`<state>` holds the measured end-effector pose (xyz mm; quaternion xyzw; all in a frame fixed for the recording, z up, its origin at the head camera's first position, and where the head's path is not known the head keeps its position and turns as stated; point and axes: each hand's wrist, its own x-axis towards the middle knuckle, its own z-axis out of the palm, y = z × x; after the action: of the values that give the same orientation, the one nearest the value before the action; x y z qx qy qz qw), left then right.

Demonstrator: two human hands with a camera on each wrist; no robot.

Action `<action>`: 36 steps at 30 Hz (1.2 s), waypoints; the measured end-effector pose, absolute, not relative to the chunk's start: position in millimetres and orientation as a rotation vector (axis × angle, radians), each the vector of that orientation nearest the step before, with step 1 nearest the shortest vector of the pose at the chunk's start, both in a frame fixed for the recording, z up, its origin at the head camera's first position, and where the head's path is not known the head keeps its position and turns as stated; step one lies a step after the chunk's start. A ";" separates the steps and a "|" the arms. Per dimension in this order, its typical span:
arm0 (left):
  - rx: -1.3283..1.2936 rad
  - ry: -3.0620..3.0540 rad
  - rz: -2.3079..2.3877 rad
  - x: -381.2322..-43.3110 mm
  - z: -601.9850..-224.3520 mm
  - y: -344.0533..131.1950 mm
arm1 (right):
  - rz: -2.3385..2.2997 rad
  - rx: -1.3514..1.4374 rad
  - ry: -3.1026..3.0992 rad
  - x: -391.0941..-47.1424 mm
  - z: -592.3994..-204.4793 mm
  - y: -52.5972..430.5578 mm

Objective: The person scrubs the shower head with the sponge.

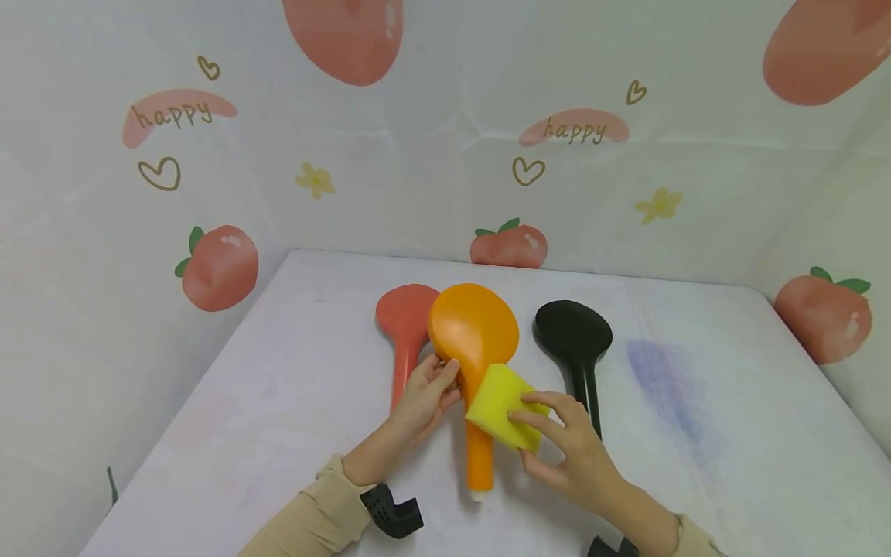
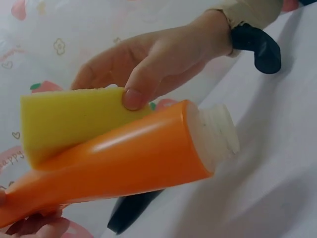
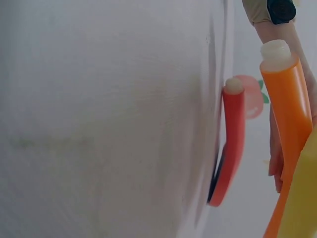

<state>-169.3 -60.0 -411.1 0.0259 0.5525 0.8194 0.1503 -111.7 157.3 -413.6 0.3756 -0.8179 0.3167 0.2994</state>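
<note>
An orange handheld shower head (image 1: 473, 325) is lifted over the table, its round head pointing away and its handle toward me. My left hand (image 1: 426, 398) grips it at the neck, thumb on top. A yellow sponge (image 1: 496, 410) is held by my right hand (image 1: 574, 452), with the thumb and fingers at its edges. In the left wrist view the sponge lies along the side of the orange handle, and the handle's white threaded end (image 2: 220, 131) shows. The right wrist view catches the sponge only at its right edge.
A red shower head (image 1: 404, 309) lies on the white table (image 1: 292, 333) to the left, partly hidden by the orange one and my left hand. To the right lies a black shower head (image 1: 572, 333). A fruit-printed white backdrop (image 1: 418, 201) stands behind the table.
</note>
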 end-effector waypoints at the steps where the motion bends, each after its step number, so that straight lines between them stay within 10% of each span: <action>1: 0.068 1.599 2.344 -169.5 -409.9 -60.3 | 0.844 1.001 -2.169 -112.0 -413.4 157.6; 36: 0.041 1.631 2.318 -171.6 -411.6 -62.1 | 0.639 1.211 -2.235 -112.9 -405.4 154.3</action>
<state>-171.6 -62.1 -411.6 0.0143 0.5687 0.8081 0.1530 -112.9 154.3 -405.4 0.4464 -0.8241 0.2355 0.2572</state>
